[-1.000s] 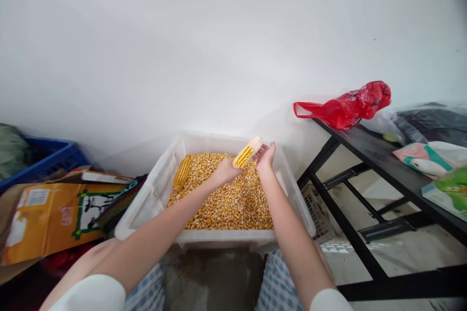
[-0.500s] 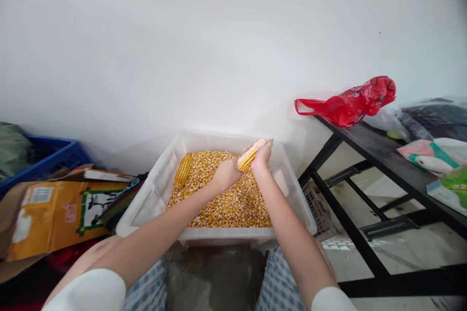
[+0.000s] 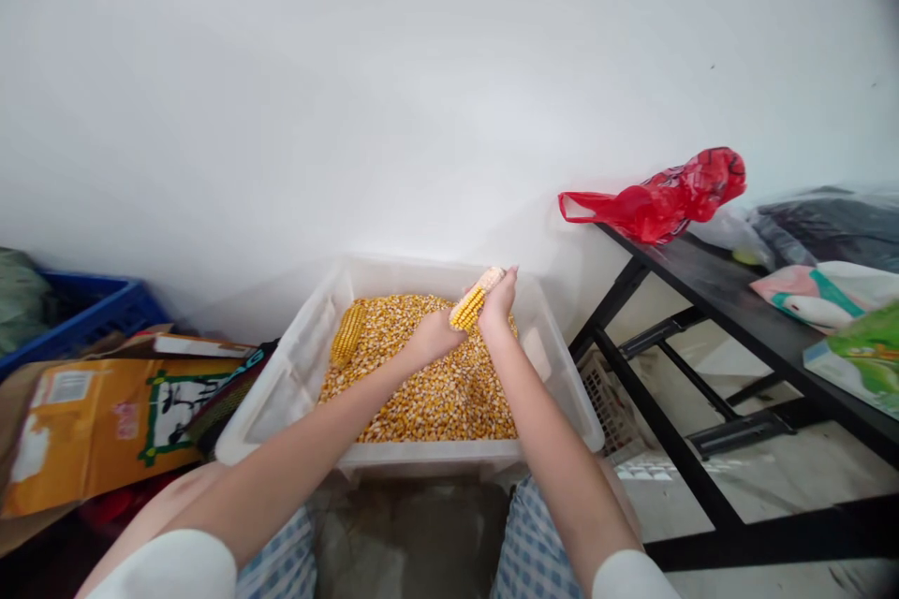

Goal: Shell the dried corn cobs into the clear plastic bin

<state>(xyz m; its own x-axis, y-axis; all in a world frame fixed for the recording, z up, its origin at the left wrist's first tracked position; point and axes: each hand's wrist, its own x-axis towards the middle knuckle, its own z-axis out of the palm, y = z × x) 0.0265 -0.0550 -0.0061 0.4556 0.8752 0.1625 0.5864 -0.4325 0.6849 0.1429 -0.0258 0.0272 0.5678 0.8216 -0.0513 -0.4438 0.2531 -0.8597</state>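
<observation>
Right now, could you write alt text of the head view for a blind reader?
A person's fingers grip a partly stripped corn cob above a translucent white bin of loose kernels; another cob lies inside, at left.

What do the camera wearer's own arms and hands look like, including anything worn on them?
The left white short cloth sleeve and the right white short cloth sleeve look plain, without visible markings. Below them both arms are bare, with no watch or bracelet showing. The left hand and right hand are ungloved; whether rings are worn cannot be told.
</observation>
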